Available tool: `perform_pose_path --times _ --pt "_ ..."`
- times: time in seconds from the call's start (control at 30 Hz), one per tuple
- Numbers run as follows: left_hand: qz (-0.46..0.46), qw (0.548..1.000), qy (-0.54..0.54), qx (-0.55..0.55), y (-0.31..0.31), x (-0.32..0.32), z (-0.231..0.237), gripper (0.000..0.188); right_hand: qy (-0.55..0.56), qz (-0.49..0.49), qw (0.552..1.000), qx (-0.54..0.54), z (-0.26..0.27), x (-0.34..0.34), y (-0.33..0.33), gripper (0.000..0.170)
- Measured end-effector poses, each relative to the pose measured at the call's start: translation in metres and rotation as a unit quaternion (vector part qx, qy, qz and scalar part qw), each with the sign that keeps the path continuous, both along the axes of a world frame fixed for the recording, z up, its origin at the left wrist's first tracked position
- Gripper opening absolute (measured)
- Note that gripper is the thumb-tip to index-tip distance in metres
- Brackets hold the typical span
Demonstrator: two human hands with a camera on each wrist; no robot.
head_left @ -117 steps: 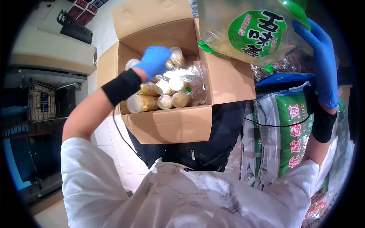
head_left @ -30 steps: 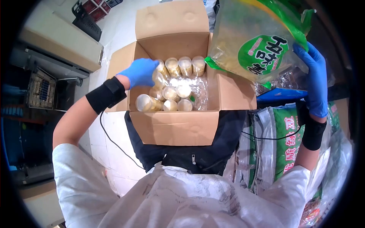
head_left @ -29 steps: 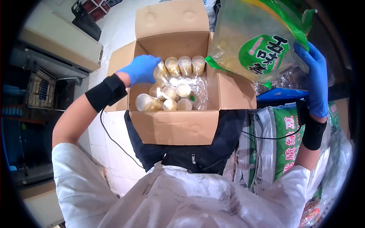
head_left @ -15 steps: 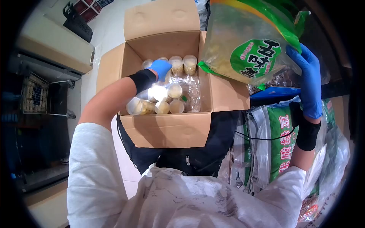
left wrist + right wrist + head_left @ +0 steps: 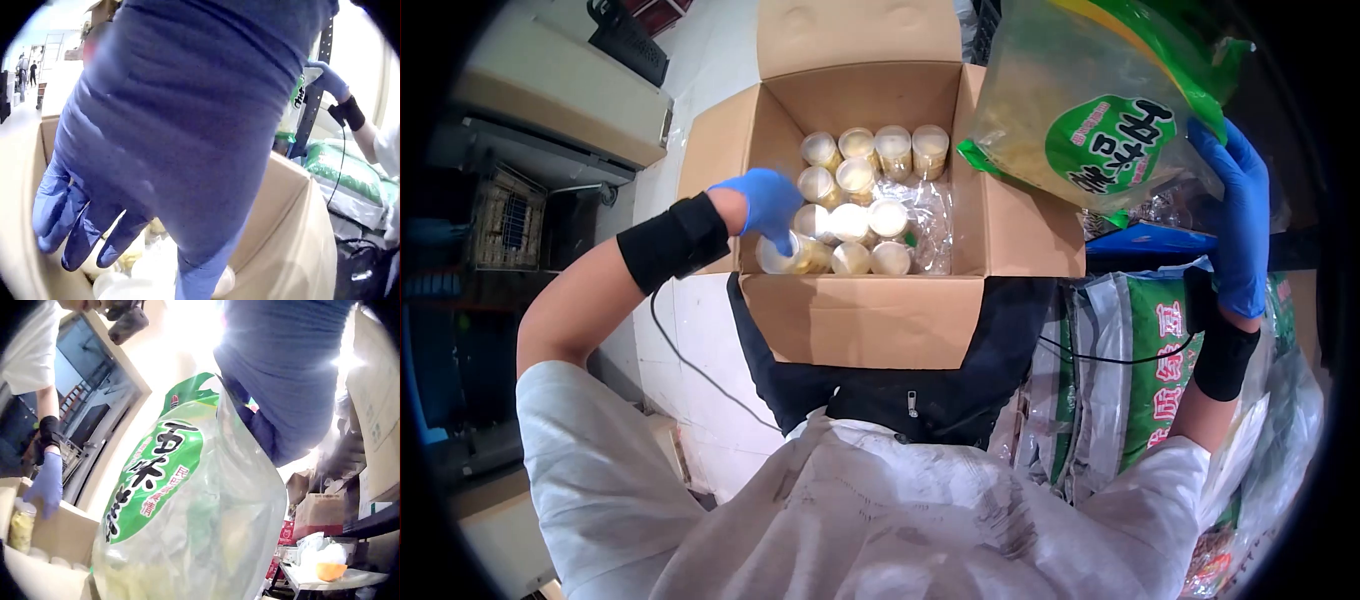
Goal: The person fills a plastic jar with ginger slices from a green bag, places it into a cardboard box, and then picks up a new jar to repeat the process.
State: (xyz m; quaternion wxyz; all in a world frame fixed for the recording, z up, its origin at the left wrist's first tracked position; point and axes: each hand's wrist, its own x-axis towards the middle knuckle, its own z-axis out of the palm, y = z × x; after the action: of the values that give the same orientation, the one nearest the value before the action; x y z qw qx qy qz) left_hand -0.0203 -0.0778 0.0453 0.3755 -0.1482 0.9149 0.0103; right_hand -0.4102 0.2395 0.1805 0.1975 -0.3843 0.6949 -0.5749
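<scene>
My left hand (image 5: 770, 205), in a blue glove, hangs over the left side of a cardboard box (image 5: 870, 325). Its thumb points down at a tilted clear jar (image 5: 783, 257) with yellowish contents in the front left corner. In the left wrist view its fingers (image 5: 87, 234) are spread and loosely extended above the jars. Several similar lidded jars (image 5: 893, 150) stand in rows inside the box. My gloved right hand (image 5: 1238, 195) holds a large clear and green plastic bag (image 5: 1040, 110) by its green edge, beside the box. Yellowish pieces show low in the bag.
Crumpled clear plastic (image 5: 930, 225) lies inside the box's right side. Green and white sacks (image 5: 1150, 350) stand at the right, below a blue tray edge (image 5: 1150, 240). Cables run from both wrists. A wire cart (image 5: 510, 220) stands at the far left.
My left hand went from the back left jars across the back row, then came forward to the front left jar. The right hand keeps holding the bag at the right.
</scene>
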Motion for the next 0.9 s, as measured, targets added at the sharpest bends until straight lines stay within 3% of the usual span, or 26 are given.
perform_pose_path --times 0.23,0.43,0.5,0.63,0.7,0.9 --pt "-0.062 0.998 -0.004 -0.029 0.017 0.015 -0.021 0.049 -0.014 -0.007 1.000 0.003 0.012 0.010 0.002 0.026" --pt "-0.095 0.995 0.015 0.028 0.012 0.022 -0.014 0.063 -0.021 -0.010 1.000 0.005 0.015 0.010 0.002 0.026" --pt "-0.013 0.996 0.027 0.083 0.015 0.028 -0.010 0.074 0.000 -0.002 1.000 0.019 0.015 0.011 0.001 0.026" --pt "0.055 0.989 0.051 0.125 0.029 0.028 -0.005 0.077 0.002 0.005 1.000 0.016 0.012 0.009 -0.002 0.025" --pt "0.185 0.977 0.039 0.101 0.042 0.018 0.005 0.078 -0.019 0.007 1.000 0.008 0.013 0.010 -0.002 0.025" --pt "0.138 0.986 0.063 0.063 0.043 0.017 -0.025 0.068 -0.016 -0.004 1.000 0.026 0.018 0.017 0.001 0.025"
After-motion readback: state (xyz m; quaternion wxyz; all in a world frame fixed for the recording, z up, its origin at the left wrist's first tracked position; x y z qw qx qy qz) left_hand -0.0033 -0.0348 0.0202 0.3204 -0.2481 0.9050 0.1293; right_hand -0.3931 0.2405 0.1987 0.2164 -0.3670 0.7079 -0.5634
